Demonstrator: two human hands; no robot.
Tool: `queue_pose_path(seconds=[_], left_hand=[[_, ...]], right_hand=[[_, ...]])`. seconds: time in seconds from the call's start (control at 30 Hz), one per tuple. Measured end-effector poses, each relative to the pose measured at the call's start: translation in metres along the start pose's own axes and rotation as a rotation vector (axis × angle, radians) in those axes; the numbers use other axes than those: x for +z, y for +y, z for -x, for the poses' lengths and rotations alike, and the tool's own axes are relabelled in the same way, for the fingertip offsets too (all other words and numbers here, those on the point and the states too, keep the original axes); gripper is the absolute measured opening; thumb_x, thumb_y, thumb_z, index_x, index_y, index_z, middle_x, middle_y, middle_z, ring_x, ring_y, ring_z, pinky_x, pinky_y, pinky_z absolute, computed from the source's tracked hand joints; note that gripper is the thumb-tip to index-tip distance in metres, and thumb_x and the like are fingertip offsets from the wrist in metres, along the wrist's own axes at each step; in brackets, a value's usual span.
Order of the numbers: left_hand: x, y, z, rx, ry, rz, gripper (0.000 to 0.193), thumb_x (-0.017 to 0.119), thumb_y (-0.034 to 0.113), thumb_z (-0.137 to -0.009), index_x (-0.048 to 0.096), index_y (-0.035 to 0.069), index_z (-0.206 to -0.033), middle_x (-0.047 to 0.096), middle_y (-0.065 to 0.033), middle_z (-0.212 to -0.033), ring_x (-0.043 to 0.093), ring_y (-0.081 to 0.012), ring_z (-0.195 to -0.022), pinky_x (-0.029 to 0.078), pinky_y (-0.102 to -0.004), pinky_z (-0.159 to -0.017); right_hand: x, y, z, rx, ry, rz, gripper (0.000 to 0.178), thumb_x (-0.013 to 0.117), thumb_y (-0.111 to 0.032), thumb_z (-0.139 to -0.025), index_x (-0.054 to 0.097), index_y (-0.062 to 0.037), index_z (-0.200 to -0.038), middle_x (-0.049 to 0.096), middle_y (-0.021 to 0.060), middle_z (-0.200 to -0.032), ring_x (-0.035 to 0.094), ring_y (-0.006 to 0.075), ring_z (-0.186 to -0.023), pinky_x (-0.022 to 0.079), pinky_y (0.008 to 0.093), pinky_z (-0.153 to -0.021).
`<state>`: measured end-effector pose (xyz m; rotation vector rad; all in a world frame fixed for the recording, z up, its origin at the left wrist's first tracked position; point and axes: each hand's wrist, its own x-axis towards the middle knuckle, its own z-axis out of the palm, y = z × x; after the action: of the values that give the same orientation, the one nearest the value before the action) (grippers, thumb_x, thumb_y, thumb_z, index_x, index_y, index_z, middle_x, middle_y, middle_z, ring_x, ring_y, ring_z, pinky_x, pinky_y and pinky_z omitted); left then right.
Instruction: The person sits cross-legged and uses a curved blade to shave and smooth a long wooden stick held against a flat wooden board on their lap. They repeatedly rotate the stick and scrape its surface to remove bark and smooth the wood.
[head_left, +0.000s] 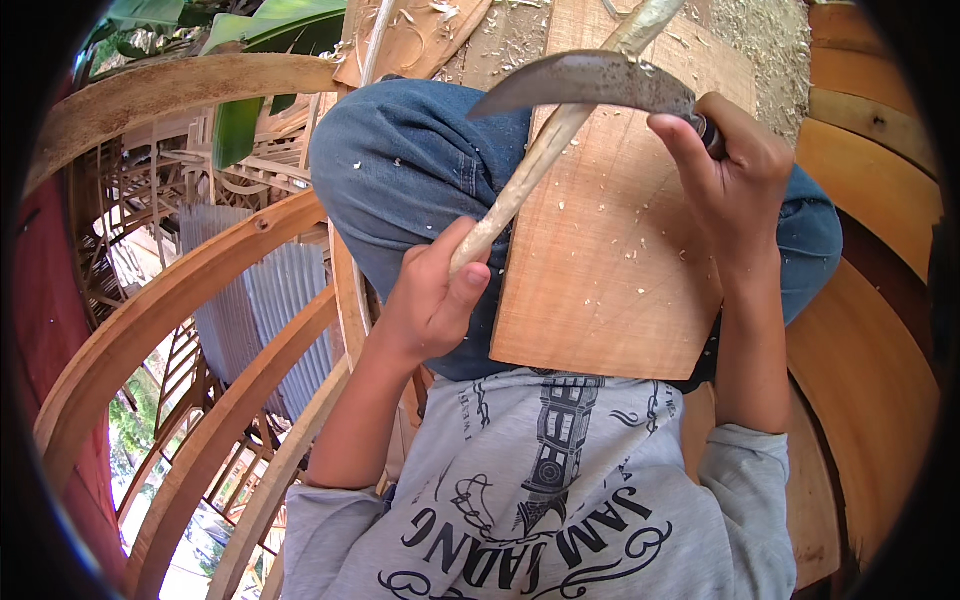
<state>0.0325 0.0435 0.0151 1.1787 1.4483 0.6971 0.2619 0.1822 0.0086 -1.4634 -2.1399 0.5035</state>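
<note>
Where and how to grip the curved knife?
By its handle, probably from the right with a wrapped grasp. The curved knife reaches leftward across the stick, narrowing to a point, so coming from the left would meet the blade first. The handle is at the right end, mostly hidden in the right hand.

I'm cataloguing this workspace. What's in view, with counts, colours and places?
Curved knife: one, dark grey, crossing the stick
Stick: one, pale, slanting over the board
Board: one, light brown, over the lap
Shavings: many, pale, mostly top
Curved beams: several, brown, left
Corrugated sheeting: count unclear, grey, behind beams
Leaves: several, green, upper left
Planks: several, orange-brown, right
Jeans: one pair, blue, legs
Shirt: one, grey, torso
Left hand: one, bare, gripping the stick
Right hand: one, bare, gripping the knife's handle
</note>
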Motion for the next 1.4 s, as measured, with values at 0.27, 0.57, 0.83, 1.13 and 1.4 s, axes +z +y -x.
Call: queue_pose_path(seconds=[0.27,0.57,0.83,1.13,1.4], left_hand=[[0.000,0.006,-0.006,-0.002,0.008,0.000,0.059,0.040,0.058,-0.090,0.042,0.001,-0.078,0.035,0.0003,-0.060,0.035,-0.0084,-0.053,0.028,-0.0229,-0.047],[0.001,-0.001,-0.003,0.019,0.017,0.026,0.058,0.042,0.058,-0.089,0.041,0.001,-0.077,0.035,0.0004,-0.058,0.035,-0.0081,-0.050,0.027,-0.0228,-0.046],[0.000,0.004,-0.003,-0.010,0.009,-0.006,0.059,0.040,0.060,-0.089,0.041,0.002,-0.075,0.034,0.0008,-0.057,0.033,-0.0080,-0.050,0.025,-0.0225,-0.046],[0.001,-0.005,0.002,0.098,0.005,-0.124,0.044,0.040,0.041,-0.095,0.045,0.001,-0.076,0.033,-0.0095,-0.052,0.042,-0.0256,-0.042,0.033,-0.0322,-0.044],[0.010,-0.009,0.002,0.274,0.077,-0.282,0.042,0.042,0.037,-0.095,0.047,0.001,-0.074,0.038,-0.0111,-0.052,0.048,-0.0295,-0.043,0.036,-0.0353,-0.043]], right_hand=[[0.002,-0.001,0.002,0.090,0.028,-0.036,0.054,0.072,-0.046,-0.072,0.045,-0.0049,-0.052,0.039,0.0049,-0.042,0.037,0.0180,-0.036,0.031,0.0290,-0.037],[0.005,0.005,0.004,-0.082,0.025,-0.062,0.050,0.074,-0.044,-0.071,0.047,-0.0047,-0.055,0.039,0.0071,-0.044,0.038,0.0169,-0.037,0.032,0.0285,-0.038],[0.001,0.005,0.009,-0.190,0.007,-0.034,0.052,0.074,-0.048,-0.068,0.047,-0.0060,-0.055,0.039,0.0058,-0.045,0.041,0.0183,-0.038,0.032,0.0283,-0.038],[-0.030,0.027,0.002,0.079,0.075,-0.197,0.054,0.073,-0.045,-0.073,0.047,-0.0021,-0.054,0.034,0.0066,-0.043,0.034,0.0161,-0.038,0.028,0.0277,-0.038],[-0.059,0.017,-0.013,0.091,0.240,0.094,0.060,0.074,-0.055,-0.065,0.045,-0.0047,-0.050,0.033,0.0038,-0.041,0.032,0.0175,-0.037,0.027,0.0294,-0.038]])
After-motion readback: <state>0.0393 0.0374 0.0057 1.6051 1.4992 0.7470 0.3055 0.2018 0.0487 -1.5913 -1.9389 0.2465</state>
